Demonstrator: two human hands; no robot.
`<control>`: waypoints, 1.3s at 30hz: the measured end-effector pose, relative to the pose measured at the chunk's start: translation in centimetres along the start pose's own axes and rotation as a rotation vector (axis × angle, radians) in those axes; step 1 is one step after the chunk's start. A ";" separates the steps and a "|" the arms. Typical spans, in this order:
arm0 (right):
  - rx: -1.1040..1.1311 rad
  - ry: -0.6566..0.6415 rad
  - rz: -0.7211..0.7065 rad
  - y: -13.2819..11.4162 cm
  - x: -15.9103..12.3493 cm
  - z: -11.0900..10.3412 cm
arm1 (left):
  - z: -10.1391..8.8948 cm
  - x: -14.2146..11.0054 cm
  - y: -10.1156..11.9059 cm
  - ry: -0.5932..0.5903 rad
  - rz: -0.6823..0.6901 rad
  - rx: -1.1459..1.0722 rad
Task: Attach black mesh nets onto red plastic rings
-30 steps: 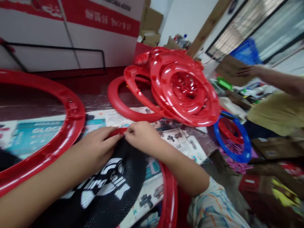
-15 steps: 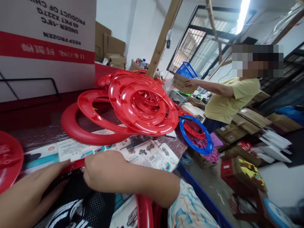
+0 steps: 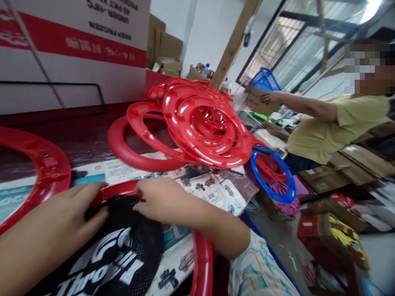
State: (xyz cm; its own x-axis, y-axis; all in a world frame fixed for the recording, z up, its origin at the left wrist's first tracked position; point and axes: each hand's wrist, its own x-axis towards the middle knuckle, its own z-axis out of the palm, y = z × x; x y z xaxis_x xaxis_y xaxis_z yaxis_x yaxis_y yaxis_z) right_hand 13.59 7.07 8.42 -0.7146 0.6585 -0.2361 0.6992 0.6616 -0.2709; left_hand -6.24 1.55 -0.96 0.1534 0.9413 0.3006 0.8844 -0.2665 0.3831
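A round black mesh cloth (image 3: 135, 242) with white lettering lies inside a red plastic ring (image 3: 202, 255) at the bottom of the head view. My left hand (image 3: 77, 205) grips the cloth's upper left edge by the ring, thumb on the mesh and fingers at the rim. Close to its right, my right hand (image 3: 163, 199) is closed on the cloth's upper edge, beside the ring's far side. My forearms cover parts of the ring. Another red ring (image 3: 57, 164) rests at the left, its underside tabs showing.
Red rings (image 3: 212, 131) are heaped beyond my hands, with a blue ring (image 3: 290, 185) at the table's right edge. Printed card sheets (image 3: 216, 191) cover part of the tabletop. A large white carton (image 3: 77, 70) stands at the left. A person (image 3: 324, 123) holds cardboard at the right.
The view has shifted, so the scene sits farther right. More of the black cloth's lettering and the left ring now show. Both hands stay at the cloth's upper edge.
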 end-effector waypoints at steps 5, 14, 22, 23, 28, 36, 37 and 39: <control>0.083 0.016 0.083 0.7 0.7 -0.6 | -1.5 0.7 1.8 -0.163 0.006 0.210; 0.166 0.069 0.184 1.3 1.7 -0.5 | 0.4 0.6 0.9 0.030 0.261 -0.112; 0.187 0.099 0.236 1.4 2.2 -0.4 | 0.5 0.6 1.1 0.077 0.311 -0.080; 0.190 0.102 0.239 1.5 2.3 -0.4 | 0.6 0.6 1.1 0.082 0.319 -0.068; 0.182 0.105 0.238 1.6 2.3 -0.4 | 0.9 0.6 0.7 0.105 0.351 -0.028; 0.137 0.105 0.264 1.4 2.3 -0.5 | 1.3 0.7 0.5 0.140 0.369 -0.024; 0.128 0.103 0.268 1.4 2.4 -0.5 | 1.4 0.7 0.5 0.144 0.371 -0.022; 0.108 0.093 0.277 1.4 2.5 -0.5 | 1.6 0.7 0.5 0.145 0.372 -0.012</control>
State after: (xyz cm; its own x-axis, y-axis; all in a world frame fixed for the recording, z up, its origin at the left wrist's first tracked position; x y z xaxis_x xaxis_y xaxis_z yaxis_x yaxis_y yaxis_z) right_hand 12.82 9.87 7.92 -0.4885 0.8418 -0.2295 0.8571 0.4137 -0.3068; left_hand -5.02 2.38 -1.94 0.3975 0.7417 0.5402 0.7748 -0.5867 0.2354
